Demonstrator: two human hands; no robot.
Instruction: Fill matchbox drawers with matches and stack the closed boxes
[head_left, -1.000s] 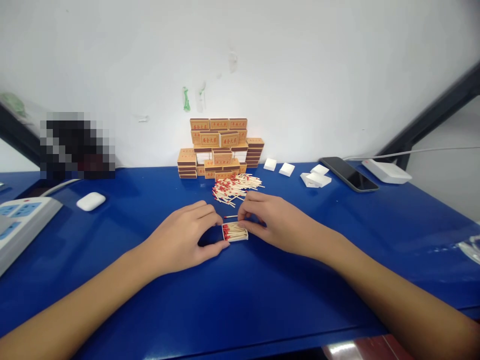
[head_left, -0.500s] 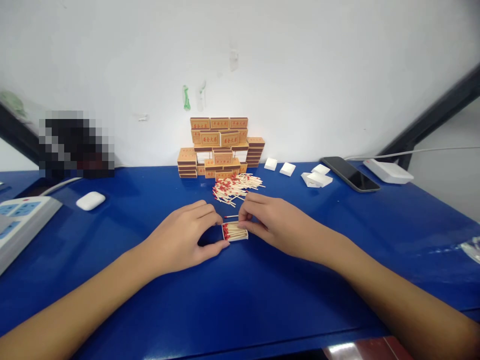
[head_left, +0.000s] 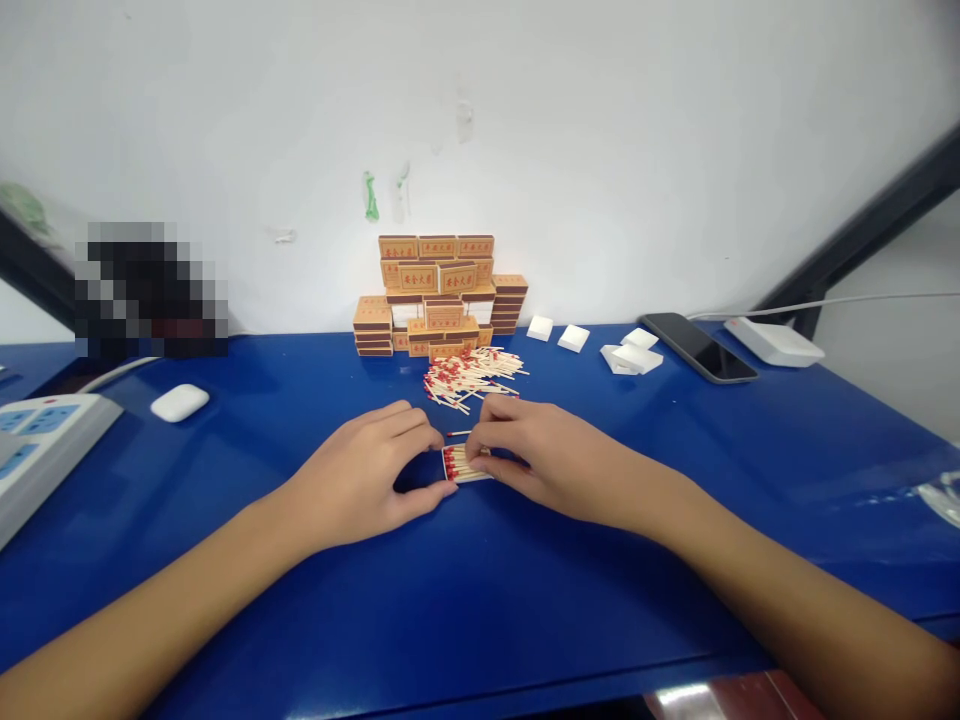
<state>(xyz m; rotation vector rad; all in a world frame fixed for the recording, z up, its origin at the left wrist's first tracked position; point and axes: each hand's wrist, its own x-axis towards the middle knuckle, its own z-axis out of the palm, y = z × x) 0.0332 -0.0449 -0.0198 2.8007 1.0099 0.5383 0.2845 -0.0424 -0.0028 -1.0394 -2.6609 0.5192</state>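
Observation:
A small white matchbox tray (head_left: 471, 479) lies on the blue table, filled with red-tipped matches (head_left: 456, 464) whose heads point left. My left hand (head_left: 375, 478) steadies the tray's left end, forefinger at the far corner and thumb at the near corner. Over the tray's right part is my right hand (head_left: 536, 450), thumb and forefinger closed together on the matches; what exactly sits between the fingertips is hidden. One loose match (head_left: 459, 433) rests just beyond the tray, partly covered by my right hand. Farther back a heap of loose matches (head_left: 469, 378) spreads over the table.
Orange matchboxes (head_left: 439, 280) are stacked against the wall behind the heap. Several white paper pieces (head_left: 574, 338), a phone (head_left: 701, 347) and a white device (head_left: 774, 341) lie at the back right. At left are a white earbud case (head_left: 180, 402) and a power strip (head_left: 56, 440).
My right hand has moved slightly left and down over the tray, covering more of the matches. My left hand stays at the tray's left end.

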